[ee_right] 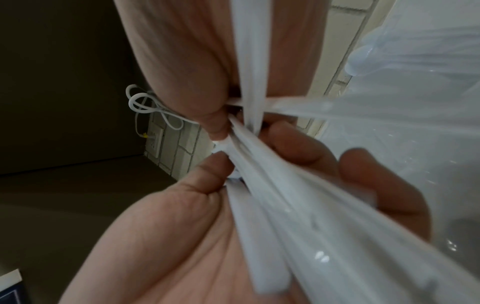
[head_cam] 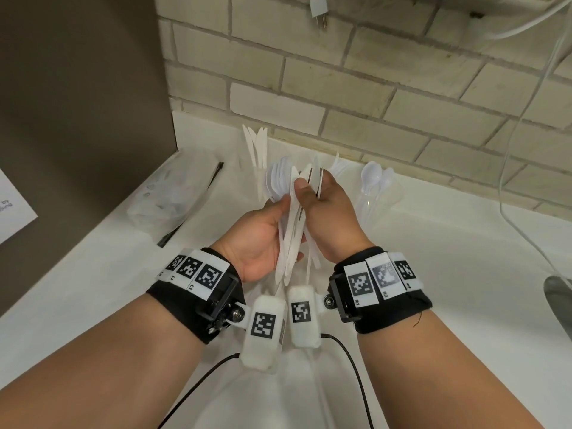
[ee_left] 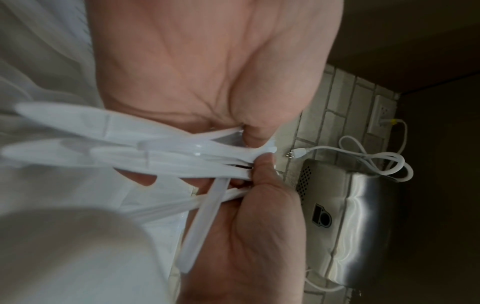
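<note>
The bundle of plastic cutlery (head_cam: 292, 243) is held above the worktop (head_cam: 433, 258) between both palms, its long axis running from the fingertips back toward the wrists. The left hand (head_cam: 263, 239) curls its fingers round mid-length, and the right hand (head_cam: 328, 218) pinches the upper ends under the thumb. Just beyond the fingertips stand upright knives (head_cam: 257, 150) and upright spoons (head_cam: 278, 178), which crowd any forward move; a spoon cup (head_cam: 376, 181) stands to the right and a plastic bag (head_cam: 173, 196) lies to the left.

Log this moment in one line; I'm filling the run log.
left hand: grips white plastic cutlery | right hand: pinches cutlery too | where: above counter
</note>
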`<move>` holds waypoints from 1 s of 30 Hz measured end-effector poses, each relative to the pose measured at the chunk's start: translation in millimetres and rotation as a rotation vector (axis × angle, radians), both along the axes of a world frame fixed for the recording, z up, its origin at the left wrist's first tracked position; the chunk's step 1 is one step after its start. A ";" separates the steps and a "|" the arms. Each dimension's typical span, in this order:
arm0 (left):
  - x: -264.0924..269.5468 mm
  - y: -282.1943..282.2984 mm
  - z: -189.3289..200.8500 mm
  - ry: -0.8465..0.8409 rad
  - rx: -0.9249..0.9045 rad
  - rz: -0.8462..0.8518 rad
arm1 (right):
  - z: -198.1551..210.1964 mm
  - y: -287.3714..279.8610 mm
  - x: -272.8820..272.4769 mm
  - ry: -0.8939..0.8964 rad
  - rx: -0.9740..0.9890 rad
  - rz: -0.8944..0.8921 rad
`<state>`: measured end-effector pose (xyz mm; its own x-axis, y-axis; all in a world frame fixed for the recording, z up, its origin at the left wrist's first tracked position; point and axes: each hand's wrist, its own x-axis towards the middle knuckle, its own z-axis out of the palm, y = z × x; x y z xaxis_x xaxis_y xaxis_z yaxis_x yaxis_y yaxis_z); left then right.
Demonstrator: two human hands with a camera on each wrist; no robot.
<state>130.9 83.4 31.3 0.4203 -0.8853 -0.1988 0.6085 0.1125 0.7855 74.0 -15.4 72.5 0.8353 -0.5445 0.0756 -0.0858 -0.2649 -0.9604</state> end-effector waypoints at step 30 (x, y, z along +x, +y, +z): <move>15.9 6.3 -5.0 0.229 0.018 0.499 | -8.0 -15.5 -15.9 -0.043 0.291 0.065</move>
